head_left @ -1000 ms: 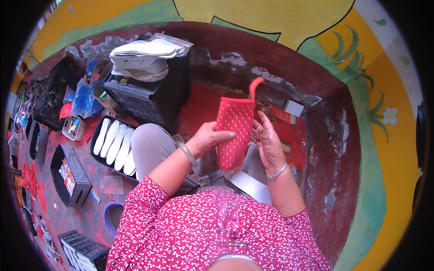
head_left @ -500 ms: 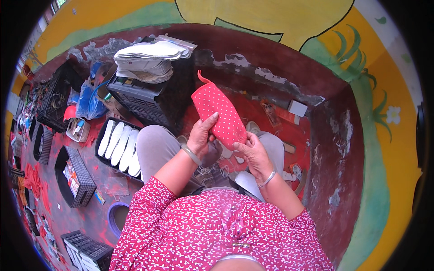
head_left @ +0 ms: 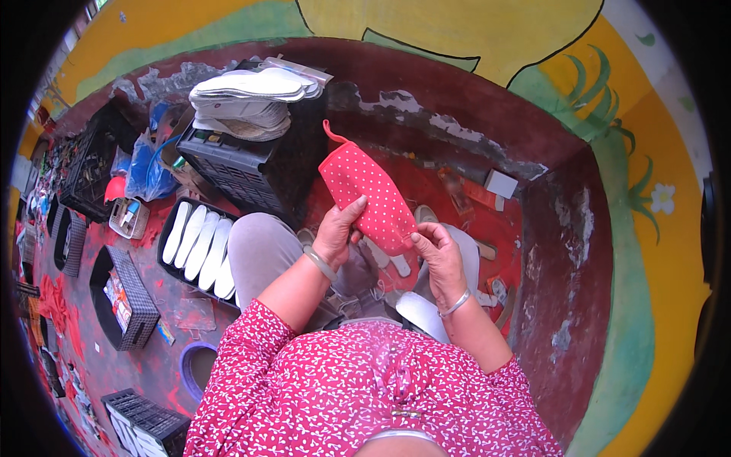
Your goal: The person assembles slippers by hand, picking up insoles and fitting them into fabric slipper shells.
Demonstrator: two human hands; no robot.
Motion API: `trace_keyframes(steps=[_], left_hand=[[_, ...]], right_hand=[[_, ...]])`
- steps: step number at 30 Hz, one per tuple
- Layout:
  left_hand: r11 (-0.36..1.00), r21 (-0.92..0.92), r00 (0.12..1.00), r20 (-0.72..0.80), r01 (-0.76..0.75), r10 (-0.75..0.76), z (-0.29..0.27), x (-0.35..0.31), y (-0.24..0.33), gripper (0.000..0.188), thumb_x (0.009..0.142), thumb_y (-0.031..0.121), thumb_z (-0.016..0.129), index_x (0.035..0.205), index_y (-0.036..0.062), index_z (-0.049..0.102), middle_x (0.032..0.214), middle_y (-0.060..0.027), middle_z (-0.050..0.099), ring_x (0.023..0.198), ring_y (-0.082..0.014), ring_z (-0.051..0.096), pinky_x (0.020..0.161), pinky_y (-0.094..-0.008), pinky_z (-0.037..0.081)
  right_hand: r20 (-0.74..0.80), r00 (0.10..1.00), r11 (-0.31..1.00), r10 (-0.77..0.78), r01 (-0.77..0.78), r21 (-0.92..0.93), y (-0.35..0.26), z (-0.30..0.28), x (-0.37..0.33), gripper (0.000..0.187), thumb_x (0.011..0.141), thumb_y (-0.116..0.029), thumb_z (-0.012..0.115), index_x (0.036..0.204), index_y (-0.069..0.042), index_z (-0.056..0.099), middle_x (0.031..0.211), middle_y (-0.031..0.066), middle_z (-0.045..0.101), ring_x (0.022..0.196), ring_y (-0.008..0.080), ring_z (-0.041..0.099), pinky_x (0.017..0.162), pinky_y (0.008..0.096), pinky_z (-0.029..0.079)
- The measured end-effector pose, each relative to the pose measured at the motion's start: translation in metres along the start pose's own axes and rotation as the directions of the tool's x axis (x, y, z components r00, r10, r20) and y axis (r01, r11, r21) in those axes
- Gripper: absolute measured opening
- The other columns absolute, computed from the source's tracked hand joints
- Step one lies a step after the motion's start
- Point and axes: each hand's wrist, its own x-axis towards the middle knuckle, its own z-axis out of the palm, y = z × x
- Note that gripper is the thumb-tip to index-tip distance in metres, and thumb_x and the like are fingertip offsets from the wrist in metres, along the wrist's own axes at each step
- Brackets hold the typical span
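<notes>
A red cloth shoe upper (head_left: 369,194) with white dots is held up in front of my knees. From its top left corner a narrow red strap (head_left: 333,133) sticks out. My left hand (head_left: 335,232) grips the lower left side, thumb laid on the dotted face and fingers behind it. At the lower right corner my right hand (head_left: 442,255) has thumb and forefinger closed on the edge, perhaps on a thread too fine to make out. Below my right forearm, a white sole-shaped piece (head_left: 421,314) rests on my lap.
A black crate (head_left: 251,171) bears a stack of white soles (head_left: 244,99). Beside my left knee stands a basket of white soles (head_left: 199,247). Farther left are a checked basket (head_left: 135,308), a small tray (head_left: 129,219) and a purple-rimmed bucket (head_left: 190,369). A low maroon wall (head_left: 556,228) closes off the right.
The shoe upper has shifted slightly left and down. My right hand has moved a little right and turned more upright, its thumb and forefinger now at the very corner.
</notes>
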Motion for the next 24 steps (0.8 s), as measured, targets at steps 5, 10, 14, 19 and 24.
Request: trace_keyframes(steps=[5,10,14,19,24], left_hand=[[1.0,0.002,0.998,0.057,0.03,-0.03,0.001,-0.002,-0.006,0.024,0.086,0.027,0.064,0.098,0.0071,0.058,0.082,-0.0018,0.064,0.05,-0.0053,0.049,0.039,-0.0164,0.031],[0.995,0.074,0.99,0.115,0.068,-0.077,0.007,-0.009,-0.001,0.022,0.082,0.021,0.068,0.096,0.007,0.059,0.081,-0.0007,0.062,0.052,-0.0051,0.049,0.039,-0.0179,0.03],[0.991,0.09,0.979,0.167,0.098,-0.112,0.006,-0.011,0.005,0.02,0.082,0.013,0.067,0.098,0.0045,0.06,0.088,-0.0016,0.064,0.063,-0.007,0.056,0.048,-0.0194,0.042],[0.987,0.159,0.982,0.189,-0.008,-0.022,0.018,-0.016,0.002,0.027,0.081,0.001,0.066,0.108,0.0002,0.061,0.1,-0.0048,0.066,0.094,-0.014,0.061,0.086,-0.0283,0.048],[0.864,0.459,0.904,0.427,-0.208,-0.01,0.003,-0.014,-0.02,0.024,0.081,0.008,0.068,0.105,0.0041,0.065,0.099,-0.0032,0.067,0.089,-0.0124,0.062,0.079,-0.0277,0.05]], right_hand=[[-0.027,0.99,0.963,-0.137,0.127,-0.238,0.016,-0.006,0.003,0.014,0.083,-0.008,0.067,0.093,0.001,0.062,0.082,0.0014,0.063,0.074,0.0069,0.057,0.068,0.021,0.047],[0.013,0.996,0.995,-0.089,0.09,-0.04,0.015,-0.008,0.0,0.012,0.085,-0.005,0.063,0.095,0.0,0.062,0.085,0.001,0.064,0.077,0.0064,0.057,0.071,0.0203,0.046],[0.048,0.997,0.939,0.062,-0.075,0.337,0.017,-0.02,0.005,0.015,0.086,-0.005,0.061,0.1,-0.002,0.06,0.087,0.003,0.064,0.08,0.0104,0.059,0.078,0.0238,0.046],[0.17,0.981,0.905,0.098,-0.159,0.394,0.014,-0.032,0.006,0.044,0.081,-0.007,0.068,0.121,-0.004,0.047,0.109,0.0055,0.057,0.101,0.0141,0.055,0.091,0.0279,0.042],[0.295,0.955,0.999,-0.016,0.005,0.038,-0.013,-0.02,0.004,0.075,0.073,-0.01,0.076,0.135,-0.004,0.034,0.128,0.0073,0.048,0.118,0.0174,0.046,0.101,0.0307,0.036]])
